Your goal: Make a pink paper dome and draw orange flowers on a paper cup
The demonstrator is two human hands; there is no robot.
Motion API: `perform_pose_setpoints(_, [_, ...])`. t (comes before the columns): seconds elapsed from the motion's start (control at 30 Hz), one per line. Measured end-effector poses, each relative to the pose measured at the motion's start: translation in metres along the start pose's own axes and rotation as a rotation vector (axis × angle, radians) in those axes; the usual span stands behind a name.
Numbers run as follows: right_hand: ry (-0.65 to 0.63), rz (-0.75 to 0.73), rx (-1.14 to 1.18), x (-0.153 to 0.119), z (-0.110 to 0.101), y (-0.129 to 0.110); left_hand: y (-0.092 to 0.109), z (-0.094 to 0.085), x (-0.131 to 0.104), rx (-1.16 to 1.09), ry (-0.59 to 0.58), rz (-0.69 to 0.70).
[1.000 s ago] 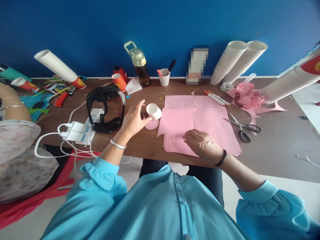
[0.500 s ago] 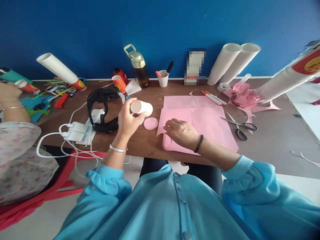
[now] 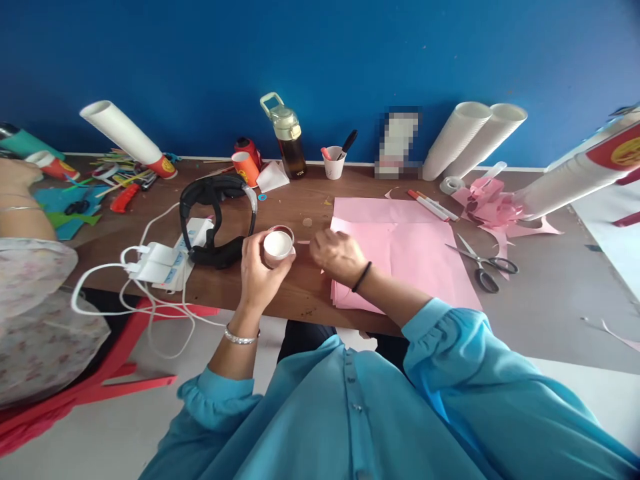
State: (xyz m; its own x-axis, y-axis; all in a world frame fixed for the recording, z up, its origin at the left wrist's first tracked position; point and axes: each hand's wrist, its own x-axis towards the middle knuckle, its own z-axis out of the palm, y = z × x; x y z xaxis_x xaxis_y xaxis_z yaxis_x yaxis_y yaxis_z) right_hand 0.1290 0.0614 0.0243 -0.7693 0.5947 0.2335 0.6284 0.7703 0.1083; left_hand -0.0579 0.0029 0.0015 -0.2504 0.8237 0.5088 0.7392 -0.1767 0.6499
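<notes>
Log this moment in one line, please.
Left hand: holds white cup, mouth showing | Right hand: over left edge of pink paper, grip unclear | Nearby: scissors by paper's right edge

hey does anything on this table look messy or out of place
Slightly untidy: at left, white cables tangle and hang over the near edge of the table, the scissors lie open, and crumpled pink scraps are heaped at right. I see nothing spilled.

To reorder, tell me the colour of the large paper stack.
The paper stack is pink; see the head view.
</notes>
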Motion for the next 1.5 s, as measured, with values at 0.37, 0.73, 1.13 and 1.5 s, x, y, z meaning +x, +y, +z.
perform_pose_setpoints(0.37, [0.621,-0.111,-0.227,-0.076,-0.026,0.04,0.052,0.083,0.016,-0.255,-0.266,0.231])
perform_pose_setpoints(0.73, [0.496,-0.067,-0.178,-0.095,-0.006,0.061,0.048,0.113,0.011,-0.297,-0.382,0.284])
perform_pose_setpoints(1.13, [0.528,0.052,-0.001,-0.106,0.004,0.064,0.045,0.111,0.01,-0.209,-0.375,0.328])
perform_pose_setpoints(1.5, [0.5,0.101,0.194,-0.105,0.004,0.063,0.044,0.111,0.01,-0.256,-0.434,0.181])
